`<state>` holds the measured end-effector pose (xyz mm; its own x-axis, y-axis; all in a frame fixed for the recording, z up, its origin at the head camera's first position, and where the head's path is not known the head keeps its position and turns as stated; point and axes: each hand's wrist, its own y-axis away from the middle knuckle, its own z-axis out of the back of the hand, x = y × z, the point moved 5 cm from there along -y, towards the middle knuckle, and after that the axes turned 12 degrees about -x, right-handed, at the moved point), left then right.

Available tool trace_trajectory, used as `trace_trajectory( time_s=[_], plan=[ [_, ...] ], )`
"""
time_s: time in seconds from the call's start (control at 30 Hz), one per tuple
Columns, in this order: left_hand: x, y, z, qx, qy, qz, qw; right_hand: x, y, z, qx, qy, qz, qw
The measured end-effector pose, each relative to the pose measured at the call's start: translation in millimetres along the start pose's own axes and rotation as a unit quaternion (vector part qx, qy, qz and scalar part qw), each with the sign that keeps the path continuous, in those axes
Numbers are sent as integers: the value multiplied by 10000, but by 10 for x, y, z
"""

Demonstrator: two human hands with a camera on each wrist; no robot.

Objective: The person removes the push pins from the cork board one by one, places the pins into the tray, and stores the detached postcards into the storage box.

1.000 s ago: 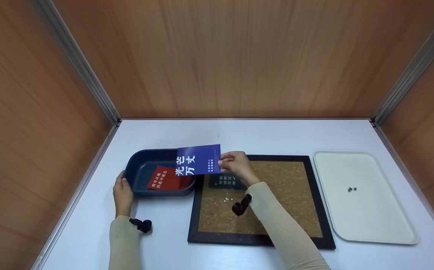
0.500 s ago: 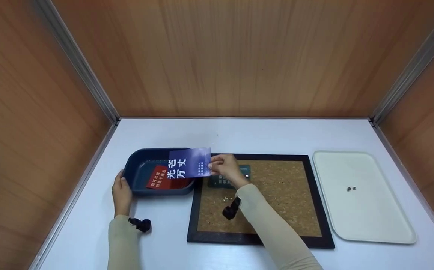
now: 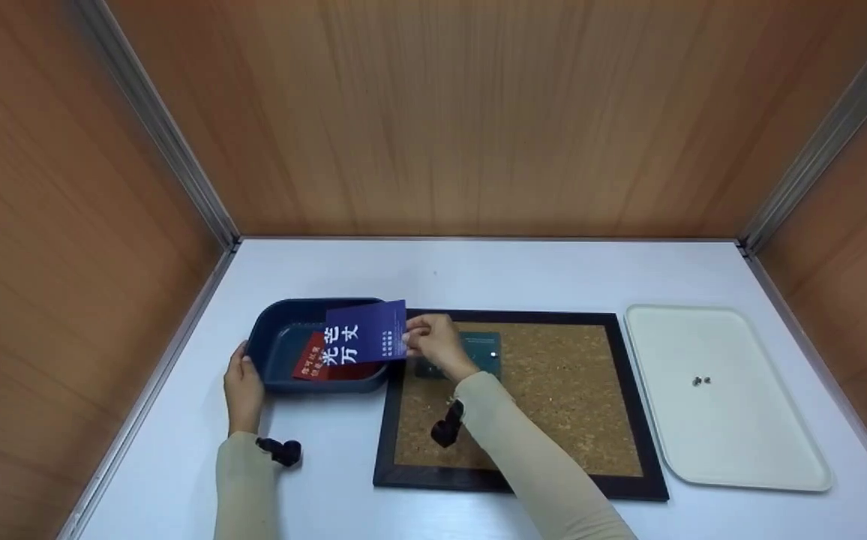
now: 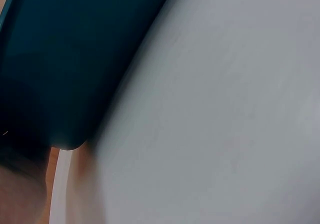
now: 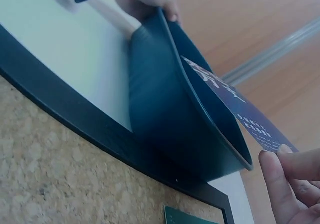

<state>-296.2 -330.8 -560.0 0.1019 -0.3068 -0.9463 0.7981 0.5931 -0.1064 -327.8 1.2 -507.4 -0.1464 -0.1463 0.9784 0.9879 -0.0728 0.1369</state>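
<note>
A black-framed rectangular cork board [image 3: 568, 409] lies nearest. Beyond, the left hand [image 3: 244, 386] grips the left end of a dark-blue rounded tub [image 3: 328, 386]; the right hand [image 3: 437, 345] pinches the right edge of a rectangular purple card [image 3: 367, 334], between the hands, over the tub.

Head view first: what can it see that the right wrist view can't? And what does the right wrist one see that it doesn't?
Only the head view: the white tray with tiny shiny bits on it, and the red card in the blue bin.

Only the right wrist view: the bin's big outer wall spread wide; from above it's just a thin strip.

Both: the purple card, the right hand pinching its edge, the left hand holding the bin, and a green card on the corkboard.
</note>
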Motion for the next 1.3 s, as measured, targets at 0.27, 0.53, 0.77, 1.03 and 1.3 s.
trace_trajectory(
  time_s=[0.27, 0.53, 0.77, 1.03, 1.3],
  plan=[
    [-1, 9, -19, -37, 28, -43, 10000, 4, 13, -119, -96, 182, 168, 9996],
    [23, 12, -29, -21, 96, -54, 9999, -15, 43, -189, -15, 277, 147, 9995],
    [5, 6, -16, 4, 61, -80, 9999, -11, 64, -267, -72, 161, 328, 9993],
    [-12, 27, 7, -8, 142, 4, 9999, -9, 106, -333, -90, 262, 530, 9982],
    [9, 46, 20, -7, 107, 80, 9999, 13, 171, -416, 6, 574, 741, 9956]
  ],
)
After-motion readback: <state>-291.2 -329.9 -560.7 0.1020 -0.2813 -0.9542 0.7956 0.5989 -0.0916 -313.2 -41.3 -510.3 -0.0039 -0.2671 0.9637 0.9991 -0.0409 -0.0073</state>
